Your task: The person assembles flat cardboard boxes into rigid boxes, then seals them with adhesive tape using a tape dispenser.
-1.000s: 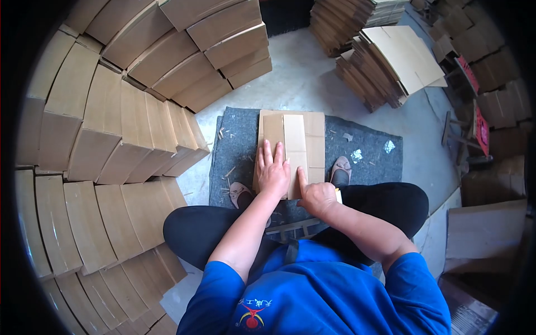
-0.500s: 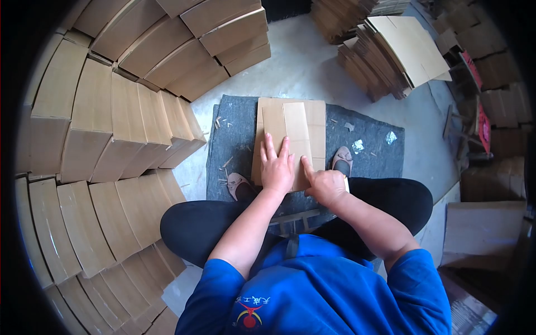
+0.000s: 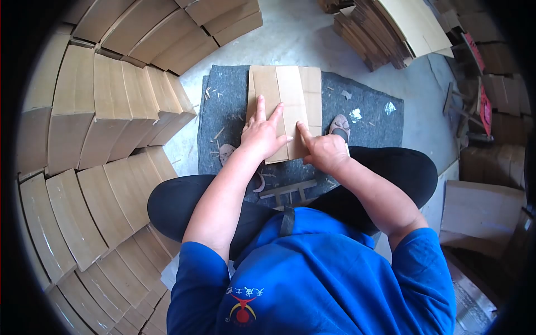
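A folded piece of brown cardboard [image 3: 311, 97] lies between my feet, with a paler long panel [image 3: 289, 89] on top. My left hand [image 3: 262, 133] presses on its left side, fingers spread and holding nothing. My right hand [image 3: 326, 149] is at the near right part of the cardboard. Its index finger points forward onto the pale panel, while the other fingers curl under. A small whitish bit shows at the right edge of this hand; what the curled fingers hold, if anything, is hidden.
The cardboard rests on a dark grey mat [image 3: 368, 123] with scraps scattered about. Stacked cartons [image 3: 111, 89] rise at the left. Flat cardboard sheets [image 3: 410, 28] are piled at the far right. A low wooden frame [image 3: 287, 188] lies between my legs.
The whole view has shifted, so the cardboard appears higher. My left hand has slid left and forward over it, with its fingers wider apart. My right index finger still touches the panel.
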### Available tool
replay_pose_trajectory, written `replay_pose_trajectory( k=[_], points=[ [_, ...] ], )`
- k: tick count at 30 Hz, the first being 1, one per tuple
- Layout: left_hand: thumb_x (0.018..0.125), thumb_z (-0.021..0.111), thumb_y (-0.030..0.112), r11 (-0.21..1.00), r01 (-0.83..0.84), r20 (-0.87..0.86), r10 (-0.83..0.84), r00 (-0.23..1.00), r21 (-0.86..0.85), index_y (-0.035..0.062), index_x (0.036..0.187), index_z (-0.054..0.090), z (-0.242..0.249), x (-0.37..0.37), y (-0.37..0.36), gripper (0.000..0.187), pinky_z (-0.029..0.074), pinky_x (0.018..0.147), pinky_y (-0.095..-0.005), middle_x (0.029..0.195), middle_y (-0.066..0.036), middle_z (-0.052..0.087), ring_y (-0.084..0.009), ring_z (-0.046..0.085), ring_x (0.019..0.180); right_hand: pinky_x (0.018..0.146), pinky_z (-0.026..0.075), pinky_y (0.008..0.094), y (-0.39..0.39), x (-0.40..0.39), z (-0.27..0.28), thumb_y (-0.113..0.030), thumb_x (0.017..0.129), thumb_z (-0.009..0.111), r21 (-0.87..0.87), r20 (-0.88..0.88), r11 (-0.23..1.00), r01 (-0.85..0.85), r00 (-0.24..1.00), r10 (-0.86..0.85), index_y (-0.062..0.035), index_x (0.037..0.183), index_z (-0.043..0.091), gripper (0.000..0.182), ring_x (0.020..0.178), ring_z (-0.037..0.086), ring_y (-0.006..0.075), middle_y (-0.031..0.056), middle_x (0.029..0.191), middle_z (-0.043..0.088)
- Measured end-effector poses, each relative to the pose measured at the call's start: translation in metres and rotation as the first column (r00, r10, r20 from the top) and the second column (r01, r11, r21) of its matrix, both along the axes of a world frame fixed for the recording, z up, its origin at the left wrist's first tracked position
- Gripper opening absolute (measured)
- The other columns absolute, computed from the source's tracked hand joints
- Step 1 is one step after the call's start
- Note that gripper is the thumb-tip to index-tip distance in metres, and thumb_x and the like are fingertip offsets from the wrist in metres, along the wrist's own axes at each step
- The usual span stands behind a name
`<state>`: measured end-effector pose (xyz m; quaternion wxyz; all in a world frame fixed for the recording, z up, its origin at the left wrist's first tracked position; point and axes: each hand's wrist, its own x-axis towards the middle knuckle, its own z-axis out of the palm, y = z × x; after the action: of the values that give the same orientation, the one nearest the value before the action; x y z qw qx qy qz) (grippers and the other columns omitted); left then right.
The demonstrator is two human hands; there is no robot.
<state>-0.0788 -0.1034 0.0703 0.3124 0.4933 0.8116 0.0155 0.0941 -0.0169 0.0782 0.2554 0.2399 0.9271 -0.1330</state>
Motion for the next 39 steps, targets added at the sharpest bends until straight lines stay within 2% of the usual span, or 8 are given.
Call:
replay_pose_trajectory(
  k=[12, 18, 21, 26, 29, 32, 37, 39],
  points=[
    [0.083, 0.075, 0.05, 1.0, 0.011, -0.077, -0.012, 0.997, -0.016, 0.0313, 0.16, 0.022, -0.01, 0.005, 0.002, 0.095, 0.035, 0.116, -0.0487, 0.166, -0.024, -0.002, -0.0391, 0.042, 0.14, 0.068, 0.057, 0.0382, -0.001, -0.003, -0.004, -0.045, 0.08, 0.079, -0.014, 0.023, 1.0, -0.009, 1.0, 0.01, -0.0099, 0.158, 0.019, 0.104, 0.075, 0.073, 0.0281, 0.0133, 0.085, 0.074],
    [0.082, 0.076, 0.053, 0.992, 0.034, -0.162, -0.054, 0.985, -0.12, 0.0296, 0.16, 0.024, -0.001, 0.011, 0.012, 0.097, 0.034, 0.115, -0.051, 0.166, -0.025, 0.002, -0.0376, 0.048, 0.134, 0.073, 0.057, 0.0359, 0.002, -0.016, 0.015, -0.036, 0.081, 0.079, 0.01, 0.1, 0.998, -0.054, 0.994, 0.053, -0.0043, 0.152, 0.034, 0.091, 0.085, 0.074, 0.026, 0.0112, 0.091, 0.075],
    [0.083, 0.074, 0.054, 0.979, 0.069, -0.213, -0.11, 0.971, -0.192, 0.0279, 0.161, 0.021, 0.001, 0.014, 0.019, 0.097, 0.03, 0.117, -0.0506, 0.165, -0.027, 0.005, -0.0405, 0.044, 0.137, 0.069, 0.057, 0.0391, 0.021, -0.018, 0.049, -0.038, 0.079, 0.081, 0.131, 0.028, 0.984, -0.12, 0.993, 0.117, -0.0047, 0.145, 0.045, 0.082, 0.08, 0.074, 0.0286, 0.012, 0.082, 0.073],
    [0.091, 0.067, 0.048, 0.895, 0.132, -0.127, -0.204, 0.971, -0.427, 0.0292, 0.162, 0.009, 0.017, 0.002, 0.048, 0.095, 0.03, 0.117, -0.0521, 0.165, -0.028, 0.0, -0.0459, 0.036, 0.143, 0.072, 0.058, 0.0396, 0.055, -0.007, 0.195, -0.032, 0.083, 0.078, 0.362, -0.318, 0.913, 0.188, 0.946, -0.069, -0.0119, 0.138, 0.053, 0.064, 0.082, 0.073, 0.0286, 0.0133, 0.088, 0.074],
    [0.093, 0.062, 0.032, 0.853, 0.146, -0.16, -0.257, 0.953, -0.501, 0.0213, 0.159, 0.03, 0.023, -0.006, 0.07, 0.074, 0.038, 0.113, -0.048, 0.163, -0.025, 0.02, -0.0408, 0.045, 0.138, 0.069, 0.058, 0.0387, 0.067, 0.009, 0.217, -0.032, 0.084, 0.077, 0.415, -0.513, 0.859, 0.299, 0.857, -0.05, -0.0103, 0.129, 0.056, 0.054, 0.079, 0.073, 0.0277, 0.0128, 0.084, 0.073],
    [0.088, 0.048, 0.008, 0.697, 0.377, 0.033, -0.453, 0.891, -0.609, 0.0053, 0.123, 0.07, 0.014, -0.022, 0.093, 0.041, 0.049, 0.102, -0.039, 0.133, -0.018, 0.064, -0.028, 0.062, 0.121, 0.072, 0.058, 0.0387, 0.077, 0.016, 0.206, -0.031, 0.084, 0.077, 0.362, -0.577, 0.863, 0.353, 0.812, -0.09, -0.0124, 0.132, 0.058, 0.055, 0.081, 0.074, 0.0278, 0.0142, 0.088, 0.074],
    [0.088, 0.05, 0.007, 0.526, 0.468, 0.17, -0.517, 0.839, -0.71, 0.005, 0.127, 0.067, 0.022, -0.031, 0.114, 0.043, 0.049, 0.102, -0.0399, 0.135, -0.018, 0.062, -0.0301, 0.061, 0.122, 0.073, 0.057, 0.0423, 0.09, 0.012, 0.161, -0.031, 0.081, 0.079, 0.215, -0.631, 0.896, 0.389, 0.756, -0.177, -0.0103, 0.122, 0.065, 0.048, 0.083, 0.073, 0.0308, 0.0144, 0.092, 0.074],
    [0.084, 0.057, 0.009, 0.457, 0.611, 0.121, -0.729, 0.674, -0.646, 0.004, 0.118, 0.072, 0.023, -0.03, 0.11, 0.037, 0.051, 0.095, -0.0429, 0.121, -0.021, 0.068, -0.0322, 0.065, 0.115, 0.073, 0.057, 0.0409, 0.095, 0.008, 0.15, -0.029, 0.081, 0.08, 0.142, -0.655, 0.903, 0.405, 0.723, -0.221, -0.0097, 0.118, 0.067, 0.044, 0.082, 0.073, 0.0294, 0.0144, 0.092, 0.074]
  ],
)
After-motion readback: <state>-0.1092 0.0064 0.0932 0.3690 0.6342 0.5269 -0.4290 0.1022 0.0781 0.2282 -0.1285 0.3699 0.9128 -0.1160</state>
